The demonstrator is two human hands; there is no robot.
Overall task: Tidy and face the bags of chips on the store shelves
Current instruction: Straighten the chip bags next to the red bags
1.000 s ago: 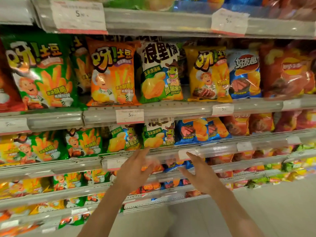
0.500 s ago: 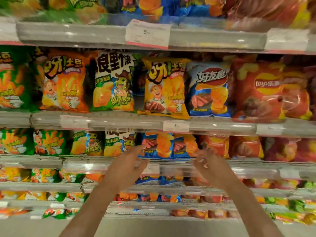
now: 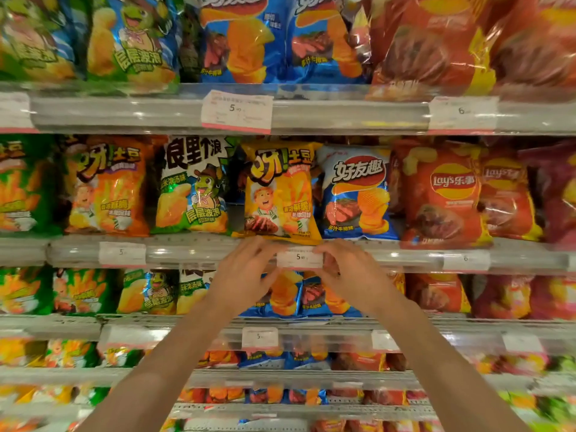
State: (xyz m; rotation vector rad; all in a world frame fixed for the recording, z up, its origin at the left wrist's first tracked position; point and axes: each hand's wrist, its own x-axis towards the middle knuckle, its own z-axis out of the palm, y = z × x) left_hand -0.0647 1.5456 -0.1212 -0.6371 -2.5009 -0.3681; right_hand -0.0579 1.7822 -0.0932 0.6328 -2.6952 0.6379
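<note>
A yellow chip bag (image 3: 280,194) stands tilted on the middle shelf, its lower edge hanging over the shelf rail (image 3: 193,252). On its left stands a green-and-white bag (image 3: 193,185), on its right a blue bag (image 3: 355,194). My left hand (image 3: 246,272) and my right hand (image 3: 349,272) are raised just below the yellow bag, fingertips at the rail on either side of a white price tag (image 3: 299,258). Both hands have their fingers apart and hold nothing. Whether the fingertips touch the bag's bottom edge is unclear.
Rows of chip bags fill the shelves above and below: orange (image 3: 109,185) and green (image 3: 21,185) bags at left, red bags (image 3: 442,194) at right. The upper shelf rail (image 3: 343,115) carries a large price tag (image 3: 237,112). Lower shelves recede beneath my forearms.
Both hands rose from the lower shelf level to the rail under the yellow bag. The view tilted upward and moved closer to the shelves.
</note>
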